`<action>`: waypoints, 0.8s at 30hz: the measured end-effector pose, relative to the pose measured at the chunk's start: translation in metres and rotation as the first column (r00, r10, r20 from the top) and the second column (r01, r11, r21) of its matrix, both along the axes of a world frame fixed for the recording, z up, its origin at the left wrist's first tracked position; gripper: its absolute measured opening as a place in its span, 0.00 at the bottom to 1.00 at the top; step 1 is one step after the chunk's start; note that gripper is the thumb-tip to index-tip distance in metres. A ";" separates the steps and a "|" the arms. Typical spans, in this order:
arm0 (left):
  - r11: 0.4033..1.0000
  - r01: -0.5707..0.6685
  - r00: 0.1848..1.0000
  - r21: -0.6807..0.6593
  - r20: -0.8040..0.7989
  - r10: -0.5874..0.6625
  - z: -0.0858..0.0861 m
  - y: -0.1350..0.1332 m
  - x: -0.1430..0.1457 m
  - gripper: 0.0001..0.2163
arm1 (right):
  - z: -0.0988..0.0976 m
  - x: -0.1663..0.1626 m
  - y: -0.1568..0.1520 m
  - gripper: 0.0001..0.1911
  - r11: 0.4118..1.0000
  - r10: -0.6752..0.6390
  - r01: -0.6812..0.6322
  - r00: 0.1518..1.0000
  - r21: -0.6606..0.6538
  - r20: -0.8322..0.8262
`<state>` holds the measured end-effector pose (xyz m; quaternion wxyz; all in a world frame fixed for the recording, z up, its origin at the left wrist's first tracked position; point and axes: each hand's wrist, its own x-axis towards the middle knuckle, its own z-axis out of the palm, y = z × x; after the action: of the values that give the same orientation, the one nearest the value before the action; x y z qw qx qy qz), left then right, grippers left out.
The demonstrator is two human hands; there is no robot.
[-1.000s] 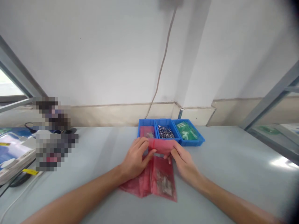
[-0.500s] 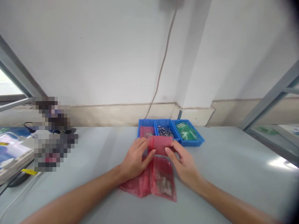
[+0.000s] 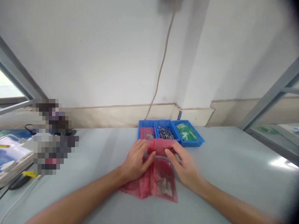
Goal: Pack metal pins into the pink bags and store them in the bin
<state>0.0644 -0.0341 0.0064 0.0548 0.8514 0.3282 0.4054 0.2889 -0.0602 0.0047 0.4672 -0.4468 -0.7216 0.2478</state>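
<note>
A pink see-through plastic bag (image 3: 162,147) is held up sideways between my two hands, just in front of the blue bins. My left hand (image 3: 135,159) pinches its left end, thumb in front and fingers behind. At its right end my right hand (image 3: 184,162) grips it between thumb and fingers. Below, on the table, lie several more pink bags (image 3: 147,185), overlapping and partly under my left hand. The rightmost pink bag (image 3: 164,183) shows something pale and greyish inside that I cannot make out.
Three blue bins stand side by side: the left bin (image 3: 138,132) with pink bags, the middle bin (image 3: 163,121) with metal screw-like pieces, the right bin (image 3: 198,143) with green bags. At the left are a power strip (image 3: 16,166), a white cable (image 3: 17,196) and a blurred-out person.
The held pink bag has dipped slightly, its upper edge now lower and more curved. Both hands keep their grip in nearly the same place.
</note>
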 end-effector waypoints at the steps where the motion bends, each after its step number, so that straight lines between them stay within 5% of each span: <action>1: 1.000 -0.003 1.000 0.001 0.000 0.003 0.000 0.000 0.000 0.06 | 0.000 0.000 0.000 0.12 1.000 -0.003 0.003 1.000 0.007 0.002; 24: 1.000 0.028 1.000 0.005 0.013 -0.028 0.000 -0.001 -0.001 0.07 | -0.001 -0.001 -0.001 0.14 1.000 0.026 -0.026 1.000 0.018 0.004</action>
<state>0.0636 -0.0352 0.0062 0.0607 0.8534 0.3149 0.4109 0.2879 -0.0615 0.0039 0.4664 -0.4337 -0.7304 0.2466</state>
